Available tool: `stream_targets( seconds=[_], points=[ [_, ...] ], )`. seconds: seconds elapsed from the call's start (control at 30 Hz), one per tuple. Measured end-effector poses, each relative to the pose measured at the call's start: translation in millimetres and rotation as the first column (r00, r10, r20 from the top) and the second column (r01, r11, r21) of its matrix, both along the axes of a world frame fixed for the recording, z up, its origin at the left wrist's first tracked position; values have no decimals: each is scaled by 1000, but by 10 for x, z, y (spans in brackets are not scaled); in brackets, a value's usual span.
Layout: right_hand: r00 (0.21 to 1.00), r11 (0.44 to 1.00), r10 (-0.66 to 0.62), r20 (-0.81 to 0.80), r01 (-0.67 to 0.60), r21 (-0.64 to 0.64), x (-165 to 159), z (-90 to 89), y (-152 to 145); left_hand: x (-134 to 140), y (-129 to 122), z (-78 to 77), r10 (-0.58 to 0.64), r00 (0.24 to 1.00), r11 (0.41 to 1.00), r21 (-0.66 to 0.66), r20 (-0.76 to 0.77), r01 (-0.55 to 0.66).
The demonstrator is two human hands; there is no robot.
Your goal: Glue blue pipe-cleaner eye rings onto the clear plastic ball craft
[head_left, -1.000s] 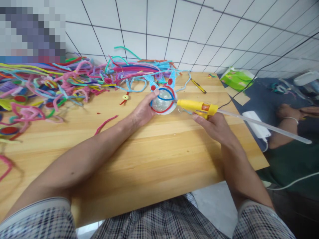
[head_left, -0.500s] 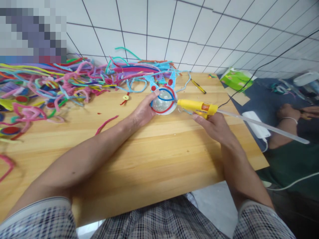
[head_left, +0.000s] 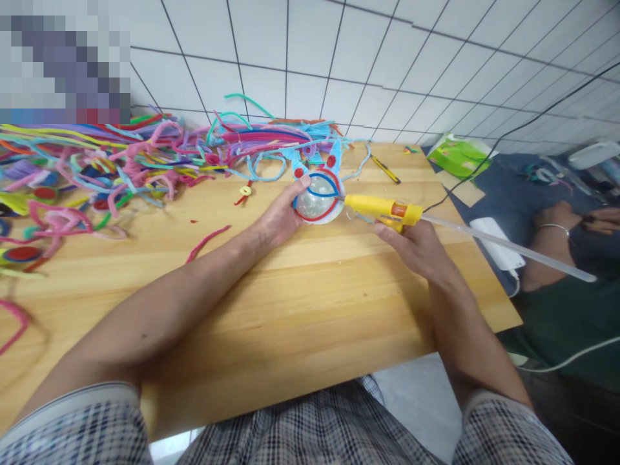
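My left hand [head_left: 285,210] is closed on the left edge of a round craft piece [head_left: 314,205], its thumb near the top. The piece has a clear, shiny middle, a red rim and a curved blue strip across its upper part. Two light-blue ears with red dots show just above it. In my right hand [head_left: 419,245] is a yellow glue gun [head_left: 382,208], my fingers wrapped round its handle. Its nozzle points left and meets or nearly meets the right end of the blue strip. A long translucent glue stick [head_left: 513,247] juts from the back of the gun.
Tangled pipe cleaners [head_left: 145,155] cover the back left of the wooden table [head_left: 300,323]. A yellow utility knife [head_left: 386,170] lies behind the gun. At right are a green packet [head_left: 458,157], a white power strip [head_left: 496,242], a trailing black cord [head_left: 504,132] and another person's arm [head_left: 549,248].
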State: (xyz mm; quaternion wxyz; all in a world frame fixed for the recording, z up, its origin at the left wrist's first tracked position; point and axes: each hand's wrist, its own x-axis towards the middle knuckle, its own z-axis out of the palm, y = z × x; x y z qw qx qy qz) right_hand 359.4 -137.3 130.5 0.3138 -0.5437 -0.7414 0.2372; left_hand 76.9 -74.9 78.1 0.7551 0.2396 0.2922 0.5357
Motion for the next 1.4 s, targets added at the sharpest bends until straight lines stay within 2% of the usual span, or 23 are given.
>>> stream_targets(
  seconds=[0.73, 1.0, 1.23, 1.4],
  points=[
    [1000, 1000, 3, -5, -3, 8, -7, -9, -18, -3, 9, -6, -55, 998, 998, -12, 36, 56],
    [1000, 1000, 13, -13, -13, 3, -5, 26, -16, 19, -15, 39, -4, 1000, 1000, -5, 6, 4],
    [989, 995, 60, -137, -70, -68, 27, -14, 28, -7, 34, -63, -41, 999, 999, 25, 10, 41],
    [943, 999, -30, -330, 13, -52, 167, 73, 96, -20, 48, -101, -20, 999, 998, 64, -30, 22]
  ],
)
